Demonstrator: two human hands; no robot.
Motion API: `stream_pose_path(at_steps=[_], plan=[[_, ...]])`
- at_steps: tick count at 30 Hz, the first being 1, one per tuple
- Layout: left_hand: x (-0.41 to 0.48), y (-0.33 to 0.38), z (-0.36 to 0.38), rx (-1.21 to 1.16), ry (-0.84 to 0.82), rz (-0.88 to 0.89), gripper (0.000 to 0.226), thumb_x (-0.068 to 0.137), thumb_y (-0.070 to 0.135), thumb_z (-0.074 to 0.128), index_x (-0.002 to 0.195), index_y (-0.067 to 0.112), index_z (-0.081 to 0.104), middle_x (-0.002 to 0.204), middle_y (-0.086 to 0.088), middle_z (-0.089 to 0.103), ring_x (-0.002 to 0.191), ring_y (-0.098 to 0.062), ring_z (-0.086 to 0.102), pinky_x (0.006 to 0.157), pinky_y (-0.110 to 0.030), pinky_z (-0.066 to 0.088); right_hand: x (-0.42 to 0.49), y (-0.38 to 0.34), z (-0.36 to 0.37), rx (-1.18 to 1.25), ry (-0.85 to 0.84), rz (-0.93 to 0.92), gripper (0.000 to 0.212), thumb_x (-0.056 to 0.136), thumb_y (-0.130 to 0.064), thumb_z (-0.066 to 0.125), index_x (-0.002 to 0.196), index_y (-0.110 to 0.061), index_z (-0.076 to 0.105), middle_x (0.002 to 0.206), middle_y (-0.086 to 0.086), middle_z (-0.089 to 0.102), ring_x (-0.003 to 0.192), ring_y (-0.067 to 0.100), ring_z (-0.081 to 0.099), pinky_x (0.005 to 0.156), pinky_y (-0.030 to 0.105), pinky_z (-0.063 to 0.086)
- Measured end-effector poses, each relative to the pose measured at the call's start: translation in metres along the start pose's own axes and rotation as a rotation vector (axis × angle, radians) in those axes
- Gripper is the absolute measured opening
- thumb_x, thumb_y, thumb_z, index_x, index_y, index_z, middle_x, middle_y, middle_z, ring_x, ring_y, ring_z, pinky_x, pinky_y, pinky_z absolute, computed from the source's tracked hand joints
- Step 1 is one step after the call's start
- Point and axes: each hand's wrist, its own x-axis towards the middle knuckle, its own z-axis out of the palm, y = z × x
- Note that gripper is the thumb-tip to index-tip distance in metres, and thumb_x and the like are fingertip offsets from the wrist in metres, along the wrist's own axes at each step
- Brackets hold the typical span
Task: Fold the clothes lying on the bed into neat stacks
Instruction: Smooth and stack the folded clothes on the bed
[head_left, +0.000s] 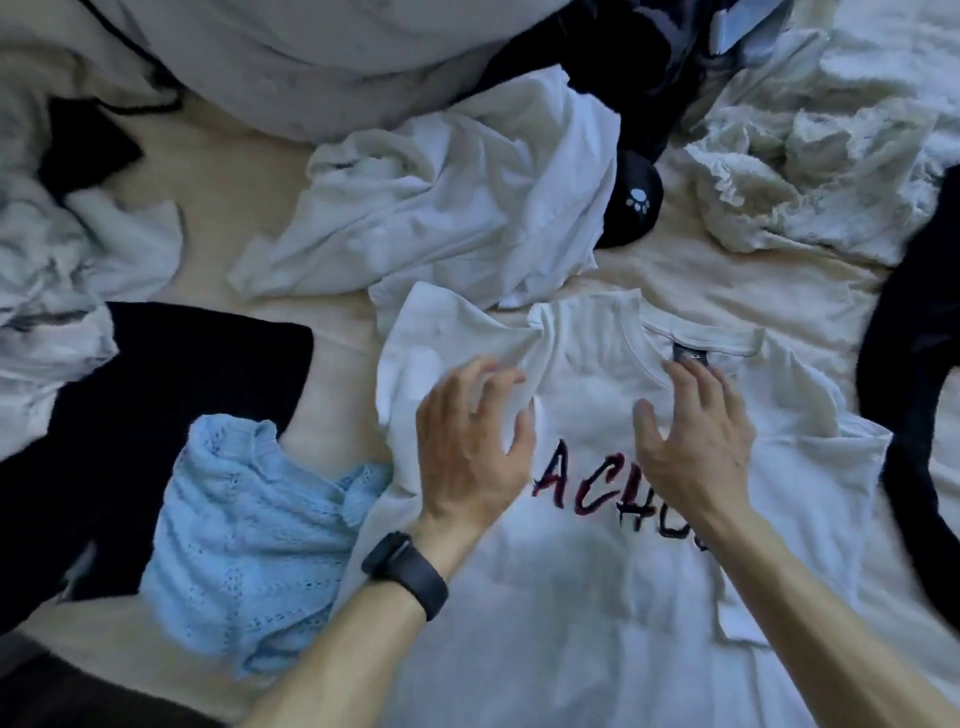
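White T-shirt (597, 545) spread front-up on the bed (727, 291), toward its near edge. Left hand (470, 447) and right hand (691, 441) over its chest, fingers spread wide, holding nothing. Blue sweater (249, 535) beside its left side.

1. The T-shirt (597, 597) in front of you is white, and the lettering (597, 493) across its chest is in red and black brushed strokes.
2. Its neck label (690, 354) is dark, close to black.
3. The knit top (249, 545) on your left is light blue, with rows of openwork holes.
4. The folded garment (156, 374) next to it is plain black.
5. The crumpled shirt (457, 197) further from you is plain white.
6. The small round item (636, 200) is black with a white paw print.
7. The bed sheet (727, 280) is cream.
8. The fluffy cloth (810, 156) at your upper right is off-white.
9. The garment at the right edge (909, 364) is black.
10. Your wristband (408, 574) is matte black.
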Motion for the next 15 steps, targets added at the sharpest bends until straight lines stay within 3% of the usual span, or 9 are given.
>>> stream_pose_path(at_steps=[2, 5, 8, 11, 12, 13, 15], plan=[[0.011, -0.041, -0.033, 0.047, 0.104, -0.321, 0.051, 0.082, 0.033, 0.071, 0.125, 0.009, 0.057, 0.127, -0.013, 0.055, 0.119, -0.032, 0.050, 0.098, -0.040, 0.038, 0.003, -0.057, -0.009, 0.151, 0.079, -0.219, 0.056, 0.093, -0.046, 0.047, 0.138, -0.013, 0.055, 0.145, 0.006, 0.054, 0.139, 0.027, 0.039, 0.115, 0.039, 0.026], [0.032, -0.087, -0.058, -0.149, -0.261, -0.858, 0.071, 0.081, 0.049, 0.075, 0.134, 0.011, 0.046, 0.131, -0.010, 0.055, 0.118, -0.030, 0.052, 0.087, -0.033, 0.039, 0.026, -0.143, -0.006, 0.067, -0.003, -0.371, 0.056, 0.094, -0.054, 0.048, 0.137, -0.018, 0.054, 0.139, 0.001, 0.058, 0.134, 0.023, 0.044, 0.111, 0.041, 0.030], [0.045, -0.108, -0.072, -0.314, -0.588, -0.999, 0.063, 0.076, 0.056, 0.076, 0.121, 0.018, 0.054, 0.106, 0.004, 0.065, 0.090, -0.020, 0.063, 0.062, -0.027, 0.043, 0.057, -0.201, 0.008, -0.295, -0.368, -0.255, 0.067, 0.089, -0.068, 0.051, 0.138, -0.022, 0.049, 0.139, 0.001, 0.058, 0.137, 0.025, 0.043, 0.113, 0.051, 0.023], [0.049, -0.118, -0.080, -0.518, -0.812, -1.049, 0.033, 0.082, 0.042, 0.075, 0.092, 0.012, 0.065, 0.076, -0.001, 0.068, 0.058, -0.018, 0.060, 0.048, -0.023, 0.045, 0.072, -0.227, 0.011, -0.313, -0.552, -0.141, 0.058, 0.089, -0.055, 0.064, 0.138, -0.024, 0.053, 0.134, 0.003, 0.061, 0.129, 0.026, 0.053, 0.093, 0.036, 0.032], [0.048, -0.121, -0.083, -0.572, -0.851, -1.039, 0.026, 0.085, 0.036, 0.073, 0.088, 0.011, 0.067, 0.078, -0.004, 0.070, 0.062, -0.019, 0.064, 0.053, -0.026, 0.054, 0.075, -0.231, 0.009, -0.228, -0.545, -0.120, 0.048, 0.091, -0.048, 0.066, 0.132, -0.025, 0.058, 0.127, 0.003, 0.064, 0.123, 0.026, 0.057, 0.088, 0.033, 0.034], [0.047, -0.125, -0.086, -0.670, -0.846, -1.046, 0.023, 0.086, 0.032, 0.073, 0.092, 0.010, 0.069, 0.085, -0.006, 0.073, 0.075, -0.022, 0.070, 0.069, -0.035, 0.061, 0.075, -0.233, 0.007, -0.130, -0.503, -0.120, 0.036, 0.091, -0.044, 0.067, 0.123, -0.027, 0.062, 0.117, 0.003, 0.065, 0.115, 0.026, 0.059, 0.088, 0.034, 0.038], [0.048, -0.128, -0.102, -0.988, -0.740, -1.096, 0.022, 0.088, 0.026, 0.071, 0.104, 0.011, 0.070, 0.100, -0.009, 0.074, 0.097, -0.027, 0.070, 0.091, -0.046, 0.058, 0.071, -0.240, 0.000, 0.132, -0.366, -0.176, 0.019, 0.090, -0.042, 0.069, 0.103, -0.030, 0.063, 0.101, -0.003, 0.063, 0.100, 0.024, 0.061, 0.091, 0.043, 0.045]])
